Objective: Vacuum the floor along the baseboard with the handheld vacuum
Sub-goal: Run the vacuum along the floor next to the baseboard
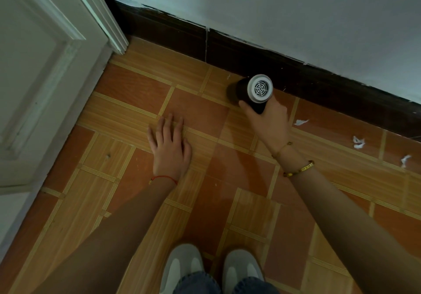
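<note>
While the left hand [169, 144] lies flat on the floor [239, 168] with its fingers spread and holding nothing, the right hand [270, 122] is wrapped around the dark handle of the handheld vacuum [250, 90], fingers curled tight about it. That vacuum sits low near the dark baseboard [307, 74], just beside it, its black body pointing toward the left and its round white vented end cap turned up toward the camera; whether the nozzle touches the floor cannot be told, since the body hides it. No dust cup or its contents can be seen from this angle. The floor is patterned in orange-brown squares crossed by pale striped bands. To the right of the vacuum, white scraps [358, 142] lie scattered on the floor near the baseboard, one close to the right hand and others farther toward the frame's right edge; a tiny white fleck rests left of the vacuum, close to the baseboard. A white door [45, 77] stands at the left, its edge meeting the wall corner. A red cord circles the left wrist, and yellow bracelets [298, 168] ring the right. At the bottom edge, two light grey shoes [211, 266] and blue denim cuffs show between the forearms.
</note>
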Motion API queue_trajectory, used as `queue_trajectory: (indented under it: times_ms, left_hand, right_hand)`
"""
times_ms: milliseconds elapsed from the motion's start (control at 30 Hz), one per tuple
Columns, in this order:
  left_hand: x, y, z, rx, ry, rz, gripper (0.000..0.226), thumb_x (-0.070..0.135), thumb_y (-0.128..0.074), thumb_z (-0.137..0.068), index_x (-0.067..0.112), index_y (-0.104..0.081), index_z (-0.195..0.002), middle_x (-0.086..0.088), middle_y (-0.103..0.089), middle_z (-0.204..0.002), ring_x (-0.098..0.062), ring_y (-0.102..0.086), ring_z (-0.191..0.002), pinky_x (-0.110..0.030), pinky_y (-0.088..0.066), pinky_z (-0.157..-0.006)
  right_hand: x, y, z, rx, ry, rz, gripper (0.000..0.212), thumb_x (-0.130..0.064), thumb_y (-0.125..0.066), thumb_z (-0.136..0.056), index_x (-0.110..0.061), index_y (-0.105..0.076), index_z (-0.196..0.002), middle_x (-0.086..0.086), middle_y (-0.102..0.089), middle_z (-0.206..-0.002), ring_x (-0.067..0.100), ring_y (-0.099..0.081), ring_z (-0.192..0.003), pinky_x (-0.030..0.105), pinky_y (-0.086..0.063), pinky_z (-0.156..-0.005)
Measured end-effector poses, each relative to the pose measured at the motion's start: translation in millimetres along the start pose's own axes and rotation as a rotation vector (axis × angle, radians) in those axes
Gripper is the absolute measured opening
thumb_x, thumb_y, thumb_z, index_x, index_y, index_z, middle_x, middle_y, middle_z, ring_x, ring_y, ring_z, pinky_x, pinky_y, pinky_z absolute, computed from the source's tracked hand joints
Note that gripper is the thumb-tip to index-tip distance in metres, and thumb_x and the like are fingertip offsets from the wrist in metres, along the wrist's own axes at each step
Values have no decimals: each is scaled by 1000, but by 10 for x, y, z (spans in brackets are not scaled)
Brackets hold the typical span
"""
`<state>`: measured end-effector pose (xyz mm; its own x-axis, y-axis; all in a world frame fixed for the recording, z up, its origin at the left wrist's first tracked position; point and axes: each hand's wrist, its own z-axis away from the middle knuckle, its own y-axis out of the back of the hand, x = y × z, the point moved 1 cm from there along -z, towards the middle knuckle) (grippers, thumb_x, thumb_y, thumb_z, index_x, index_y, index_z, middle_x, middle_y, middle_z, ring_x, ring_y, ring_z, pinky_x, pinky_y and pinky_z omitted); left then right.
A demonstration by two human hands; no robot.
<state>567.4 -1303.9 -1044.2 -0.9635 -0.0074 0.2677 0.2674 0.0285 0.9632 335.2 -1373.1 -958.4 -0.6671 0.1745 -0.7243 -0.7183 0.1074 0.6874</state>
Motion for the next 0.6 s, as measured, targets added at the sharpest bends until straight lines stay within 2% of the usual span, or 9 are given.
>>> queue_trajectory:
  times_ms: [100, 233, 333, 400, 500, 533, 600]
  left_hand:
    - [2, 7, -1, 1, 1, 1, 57, 35, -32, -99, 15, -37, -152, -12, -33, -159, -31, -24, -151, -61, -10, -122]
    - [8, 12, -3, 2, 3, 8, 57, 35, -31, -99, 15, -38, -151, -12, -34, -159, -31, -24, -151, -61, -10, -122]
    - [7, 11, -2, -2, 3, 5, 57, 35, -32, -99, 15, -37, -151, -12, -33, -159, -31, -22, -151, -62, -10, -122]
    - [4, 7, -4, -3, 1, 4, 56, 34, -34, -99, 15, -37, -151, -12, -33, -159, -31, -23, -151, -62, -10, -122]
    - [-6, -4, -7, -8, 1, 7, 57, 33, -35, -98, 15, -36, -152, -11, -32, -160, -30, -22, -151, -62, -11, -121]
    - [-9, -7, -5, -9, 2, 6, 57, 33, -35, -98, 16, -36, -152, -11, -32, -160, -30, -22, -151, -62, -11, -121]
    - [-9, -8, -5, -10, 4, 1, 57, 33, -35, -98, 16, -36, -152, -11, -32, -160, -30, -22, -151, -62, -10, -121]
  right_hand:
    - [-15, -42, -25, -1, 5, 5, 63, -46, -69, -84, -13, -50, -136, 1, -64, -125, 15, -61, -113, 21, -47, -86]
    - [69, 23, -64, 114, -38, 1, 64, -45, -69, -84, -11, -50, -135, 3, -65, -126, 17, -61, -114, 18, -43, -84]
    - [142, 79, -83, 147, -53, 3, 65, -46, -68, -85, -9, -50, -135, 4, -64, -128, 18, -59, -117, 20, -44, -89]
    - [147, 93, -91, 108, -47, 0, 66, -47, -68, -84, -10, -50, -136, 3, -63, -128, 17, -58, -118, 21, -45, -92]
    - [105, 73, -96, -34, -19, -25, 62, -45, -69, -84, -13, -52, -134, 0, -64, -126, 12, -58, -116, 7, -40, -84]
    - [94, 63, -98, -56, -8, -15, 61, -46, -69, -84, -14, -53, -133, -1, -64, -125, 11, -58, -115, 8, -41, -83]
    - [92, 63, -109, -25, -16, 1, 62, -48, -69, -83, -14, -53, -133, 0, -65, -124, 14, -60, -114, 18, -45, -86]
